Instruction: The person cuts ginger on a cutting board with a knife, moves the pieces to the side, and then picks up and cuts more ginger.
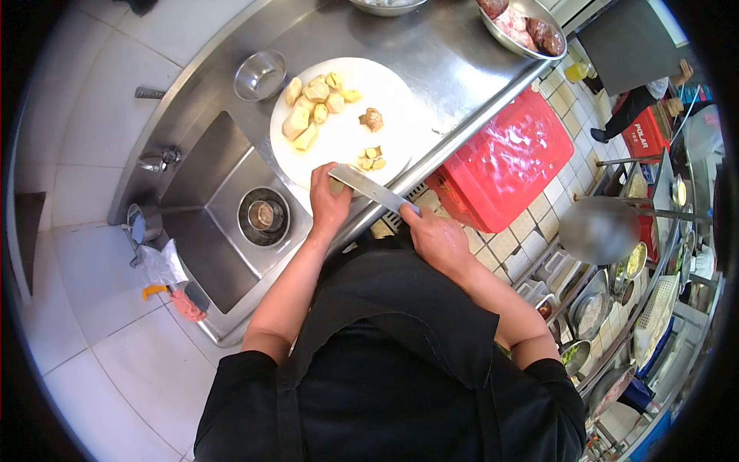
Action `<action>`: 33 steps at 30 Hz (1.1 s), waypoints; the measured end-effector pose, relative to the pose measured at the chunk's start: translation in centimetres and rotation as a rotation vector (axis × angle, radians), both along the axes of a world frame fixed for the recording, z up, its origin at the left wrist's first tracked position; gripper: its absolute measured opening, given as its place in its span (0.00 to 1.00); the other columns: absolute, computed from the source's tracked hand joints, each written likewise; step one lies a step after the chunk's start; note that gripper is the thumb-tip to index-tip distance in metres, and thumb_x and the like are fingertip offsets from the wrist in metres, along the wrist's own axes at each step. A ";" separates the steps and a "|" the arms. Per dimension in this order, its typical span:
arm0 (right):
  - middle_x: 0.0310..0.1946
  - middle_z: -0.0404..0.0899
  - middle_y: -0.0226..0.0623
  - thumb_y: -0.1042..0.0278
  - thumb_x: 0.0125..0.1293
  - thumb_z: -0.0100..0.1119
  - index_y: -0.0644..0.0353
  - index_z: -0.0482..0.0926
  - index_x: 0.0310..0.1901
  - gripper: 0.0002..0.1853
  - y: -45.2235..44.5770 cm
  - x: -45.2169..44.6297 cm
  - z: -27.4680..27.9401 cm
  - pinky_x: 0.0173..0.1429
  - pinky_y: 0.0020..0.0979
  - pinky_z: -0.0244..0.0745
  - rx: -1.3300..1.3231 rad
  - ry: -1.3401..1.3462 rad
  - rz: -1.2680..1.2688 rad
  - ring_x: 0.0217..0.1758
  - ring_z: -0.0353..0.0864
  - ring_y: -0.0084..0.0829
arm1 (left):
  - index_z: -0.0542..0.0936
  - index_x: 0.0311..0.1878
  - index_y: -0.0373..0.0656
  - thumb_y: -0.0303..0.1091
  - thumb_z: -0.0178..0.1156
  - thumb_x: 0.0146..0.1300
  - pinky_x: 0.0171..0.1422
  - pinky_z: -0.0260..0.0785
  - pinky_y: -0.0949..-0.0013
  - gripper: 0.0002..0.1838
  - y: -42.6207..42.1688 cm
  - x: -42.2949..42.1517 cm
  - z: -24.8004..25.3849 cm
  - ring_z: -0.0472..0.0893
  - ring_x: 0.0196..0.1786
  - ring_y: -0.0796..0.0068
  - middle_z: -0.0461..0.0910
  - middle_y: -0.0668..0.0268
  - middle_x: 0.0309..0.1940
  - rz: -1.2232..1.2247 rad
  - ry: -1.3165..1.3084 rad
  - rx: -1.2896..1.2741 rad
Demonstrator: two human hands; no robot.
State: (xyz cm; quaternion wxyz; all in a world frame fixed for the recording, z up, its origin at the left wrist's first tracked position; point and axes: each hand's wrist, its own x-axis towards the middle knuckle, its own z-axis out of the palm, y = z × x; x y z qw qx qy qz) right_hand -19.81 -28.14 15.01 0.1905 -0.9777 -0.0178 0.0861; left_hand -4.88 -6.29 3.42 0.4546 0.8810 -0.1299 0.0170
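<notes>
My right hand [439, 239] is closed round the handle of a wide-bladed knife [368, 187], held at the near edge of a round white cutting board [346, 73]. My left hand [329, 199] is closed at the blade's far end, its fingers bent round something small and pale that the blade partly hides. On the board lie several peeled yellowish pieces [295, 122], an unpeeled brown knobbly piece [372, 118] and a few small slices [371, 159] just beyond the blade.
A steel sink [208, 231] with a strainer [264, 216] is at the left. A small metal bowl [260, 75] sits behind the board. A bowl of meat [525, 29] stands at the counter's far right. Below is a red lidded bin [508, 158]. Another person [635, 100] stands at the upper right.
</notes>
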 end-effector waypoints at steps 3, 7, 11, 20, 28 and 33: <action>0.35 0.82 0.49 0.73 0.77 0.50 0.56 0.73 0.61 0.14 0.2 0.1 -0.6 0.38 0.52 0.85 0.018 -0.021 0.000 0.35 0.90 0.53 | 0.81 0.62 0.37 0.26 0.73 0.63 0.69 0.76 0.54 0.24 -0.3 0.1 -0.1 0.83 0.63 0.48 0.80 0.51 0.58 0.038 0.029 -0.048; 0.34 0.81 0.47 0.68 0.79 0.55 0.52 0.75 0.62 0.13 0.1 0.2 -1.2 0.39 0.54 0.82 0.088 -0.074 -0.018 0.36 0.88 0.53 | 0.83 0.59 0.38 0.27 0.75 0.62 0.66 0.76 0.55 0.21 -0.6 0.1 0.6 0.84 0.59 0.51 0.82 0.54 0.55 0.057 0.077 -0.066; 0.31 0.82 0.47 0.68 0.80 0.53 0.55 0.77 0.61 0.12 -0.2 0.7 -1.7 0.40 0.56 0.81 0.092 -0.045 0.004 0.36 0.88 0.54 | 0.84 0.56 0.38 0.28 0.75 0.62 0.64 0.76 0.56 0.19 -0.7 0.0 1.2 0.85 0.56 0.53 0.83 0.55 0.52 0.073 0.114 -0.071; 0.34 0.86 0.52 0.74 0.76 0.49 0.62 0.75 0.62 0.16 0.1 3.0 -2.2 0.43 0.59 0.81 0.171 -0.005 0.043 0.40 0.88 0.57 | 0.83 0.52 0.38 0.30 0.76 0.63 0.64 0.76 0.57 0.17 -0.3 -0.3 0.1 0.85 0.57 0.55 0.83 0.56 0.52 0.072 0.077 -0.114; 0.37 0.88 0.58 0.73 0.76 0.50 0.64 0.75 0.63 0.17 0.5 6.3 -1.4 0.46 0.61 0.81 0.210 0.131 0.005 0.44 0.90 0.61 | 0.83 0.54 0.39 0.31 0.78 0.65 0.66 0.77 0.60 0.18 0.0 -0.4 0.2 0.85 0.57 0.60 0.83 0.57 0.53 0.057 0.086 -0.100; 0.53 0.87 0.66 0.71 0.77 0.49 0.65 0.71 0.76 0.27 -0.5 8.3 -2.4 0.65 0.56 0.81 0.304 0.264 -0.011 0.60 0.87 0.61 | 0.83 0.55 0.37 0.30 0.77 0.67 0.70 0.76 0.62 0.17 0.3 -0.1 -0.1 0.85 0.59 0.65 0.83 0.59 0.54 0.017 0.114 -0.119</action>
